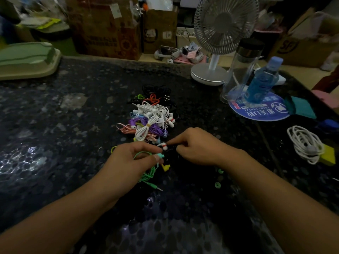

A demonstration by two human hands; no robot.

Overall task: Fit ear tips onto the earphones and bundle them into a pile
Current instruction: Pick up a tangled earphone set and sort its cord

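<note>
Dark speckled table [73, 125], earphone pile [150, 116], fan [211, 74]

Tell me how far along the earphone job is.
Done: a pile of bundled earphones sits on the table. In hand: the left hand holds a green earphone, the right hand pinches something small. Left: loose green tips lie nearby.

We see a dim, dark picture. Light shines off the dark table [55, 125] in pale shiny spots on our left. The boxes [106, 28] far back look blurry. Things bend near the edges.
</note>
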